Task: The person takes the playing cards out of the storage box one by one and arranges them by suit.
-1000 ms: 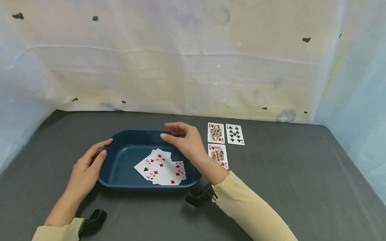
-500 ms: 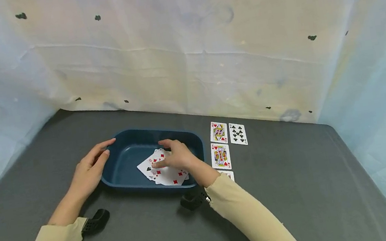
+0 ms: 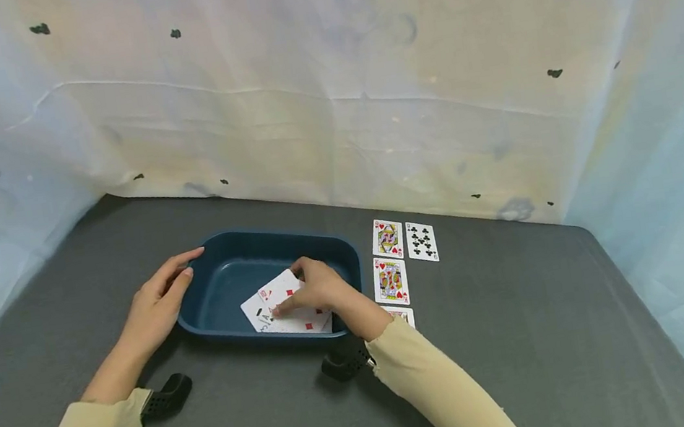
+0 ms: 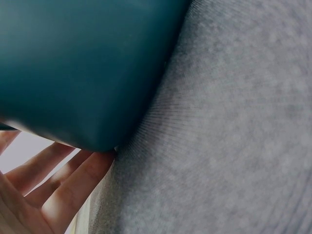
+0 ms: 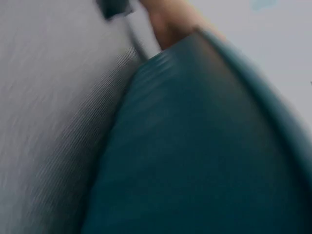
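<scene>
A dark blue plastic basin (image 3: pixel 227 284) stands on the grey table with several playing cards (image 3: pixel 254 312) inside, toward its near right. My left hand (image 3: pixel 154 305) rests at the basin's left end, thumb at the rim; the left wrist view shows its fingers (image 4: pixel 78 187) extended against the outer wall. My right hand (image 3: pixel 318 290) reaches inside over the right end and pinches a red diamond card (image 3: pixel 279 288) between thumb and fingers, covering part of it. In the blurred right wrist view, the basin wall (image 5: pixel 195 146) hides most of that hand.
Right of the basin, face-up cards lie in a column: a queen of hearts (image 3: pixel 388 238), a king of hearts (image 3: pixel 390 281) and a partly covered card (image 3: pixel 403 314). A clubs card (image 3: pixel 421 242) lies beside the queen. A pale cloth (image 3: pixel 329 120) hangs behind the table.
My right hand has moved from above the basin's right rim down onto the cards and now pinches one, shifting it within the pile. My left hand stays at the left end.
</scene>
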Available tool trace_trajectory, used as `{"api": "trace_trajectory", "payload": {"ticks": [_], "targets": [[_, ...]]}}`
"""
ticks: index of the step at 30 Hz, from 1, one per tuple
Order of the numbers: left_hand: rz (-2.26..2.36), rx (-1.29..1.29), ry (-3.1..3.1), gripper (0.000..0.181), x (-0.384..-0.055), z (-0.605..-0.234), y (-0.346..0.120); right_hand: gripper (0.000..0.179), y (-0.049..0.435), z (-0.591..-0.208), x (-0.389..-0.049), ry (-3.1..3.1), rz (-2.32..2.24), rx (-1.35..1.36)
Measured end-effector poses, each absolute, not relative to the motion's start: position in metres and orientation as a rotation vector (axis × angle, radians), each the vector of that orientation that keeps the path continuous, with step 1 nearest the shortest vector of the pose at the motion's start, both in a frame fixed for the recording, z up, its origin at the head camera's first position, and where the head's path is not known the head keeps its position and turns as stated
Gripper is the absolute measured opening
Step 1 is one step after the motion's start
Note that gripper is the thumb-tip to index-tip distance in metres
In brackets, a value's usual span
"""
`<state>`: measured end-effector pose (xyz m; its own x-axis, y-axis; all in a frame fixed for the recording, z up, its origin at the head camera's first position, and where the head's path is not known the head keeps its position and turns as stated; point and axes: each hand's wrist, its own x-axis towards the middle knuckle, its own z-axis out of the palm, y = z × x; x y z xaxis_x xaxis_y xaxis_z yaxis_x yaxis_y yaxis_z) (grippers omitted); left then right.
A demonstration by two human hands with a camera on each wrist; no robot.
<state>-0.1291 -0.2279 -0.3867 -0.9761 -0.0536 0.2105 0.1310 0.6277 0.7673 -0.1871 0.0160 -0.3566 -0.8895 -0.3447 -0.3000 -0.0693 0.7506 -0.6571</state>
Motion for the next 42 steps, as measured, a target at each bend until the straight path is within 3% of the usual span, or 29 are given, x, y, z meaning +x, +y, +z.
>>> {"api": "trace_trajectory", "payload": {"ticks": [4, 7, 18, 25, 36, 42], "targets": [[-1.262, -0.046, -2.647, 0.043, -0.129, -0.387, -0.229, 0.033, 0.018, -0.356, -0.19, 2.357, -1.248, -0.257], [-1.283, -0.042, -2.652, 0.043, -0.129, -0.386, -0.228, 0.025, 0.021, -0.355, -0.191, 2.239, -1.399, -0.227], [-1.349, -0.051, -2.653, 0.044, -0.132, -0.385, -0.226, 0.03, 0.028, -0.352, -0.193, 2.232, -1.673, -0.238], [-1.324, -0.042, -2.673, 0.044, -0.132, -0.386, -0.224, 0.047, 0.027, -0.355, -0.195, 2.239, -1.937, -0.159], [-1.279, -0.05, -2.662, 0.043, -0.134, -0.388, -0.226, 0.057, 0.048, -0.346, -0.192, 2.084, -2.187, -0.167], [-1.281, -0.043, -2.667, 0.043, -0.133, -0.389, -0.228, 0.043, 0.074, -0.338, -0.188, 2.132, -2.25, -0.174]]}}
